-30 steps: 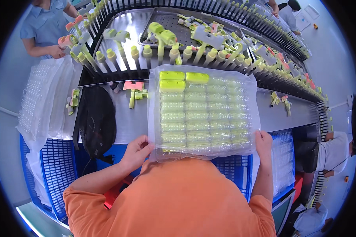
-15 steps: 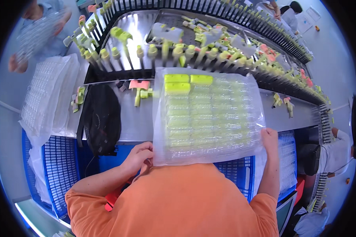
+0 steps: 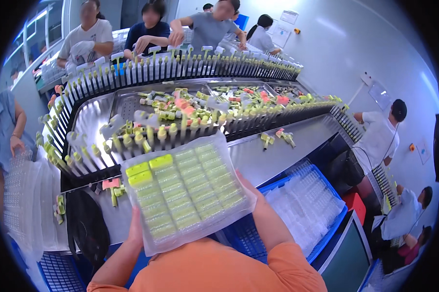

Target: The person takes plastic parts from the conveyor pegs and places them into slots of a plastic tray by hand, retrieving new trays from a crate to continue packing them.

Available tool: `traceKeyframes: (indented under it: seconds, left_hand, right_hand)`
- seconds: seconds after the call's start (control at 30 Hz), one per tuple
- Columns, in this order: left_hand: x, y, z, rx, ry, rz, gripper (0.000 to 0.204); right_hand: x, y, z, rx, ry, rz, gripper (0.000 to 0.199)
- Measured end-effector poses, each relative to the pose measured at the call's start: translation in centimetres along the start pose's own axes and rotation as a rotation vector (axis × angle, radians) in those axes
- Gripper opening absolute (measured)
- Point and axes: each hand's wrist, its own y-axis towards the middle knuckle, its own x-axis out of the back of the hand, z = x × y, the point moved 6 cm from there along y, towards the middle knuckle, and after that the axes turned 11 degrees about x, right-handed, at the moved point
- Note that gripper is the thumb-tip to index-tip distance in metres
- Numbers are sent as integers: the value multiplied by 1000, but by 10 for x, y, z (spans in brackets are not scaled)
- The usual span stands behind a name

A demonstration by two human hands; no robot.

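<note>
Between my two hands is a clear plastic blister tray (image 3: pixel 195 194) with rows of compartments, tilted in front of my orange shirt. Pale green shows through most of the compartments. Three bright yellow-green blocks (image 3: pixel 161 161) stand out at its far left corner. My left hand (image 3: pixel 136 227) grips the tray's left edge. On the opposite edge is my right hand (image 3: pixel 247 186), its fingers mostly hidden by the tray. Just beyond the tray runs a black rack with upright yellow-green parts (image 3: pixel 173 131).
A black bag (image 3: pixel 87 224) hangs at the bench's left edge. Clear trays (image 3: pixel 29 199) are piled farther left. To the right, a blue crate (image 3: pixel 333 214) holds more trays. Loose parts (image 3: pixel 267 140) lie on the metal bench (image 3: pixel 241 155). Several co-workers (image 3: pixel 149 36) are around the racks.
The view has swung up and to the right, bringing more co-workers and the right-hand crate into sight. The tray has turned anticlockwise in the picture, still between both hands.
</note>
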Motion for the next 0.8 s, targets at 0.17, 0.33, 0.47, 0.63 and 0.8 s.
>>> traceKeyframes:
  seconds: [0.17,0.33,0.47,0.63,0.8]
  left_hand:
    - [9,-8,7,-9,-55,-24,71]
    - [17,-5,14,8,-6,-200,76]
    - [62,21,32,-119,95,-303,71]
    - [23,2,12,-58,86,-302,71]
    - [21,0,2,-84,166,-367,69]
  right_hand:
    - [-11,-28,-27,-145,322,126,68]
    - [-11,-28,-23,-178,411,67,59]
    - [9,-15,-28,-80,259,39,58]
    - [2,-19,-21,-92,255,31,59]
    - [9,-17,-26,-72,254,0,59]
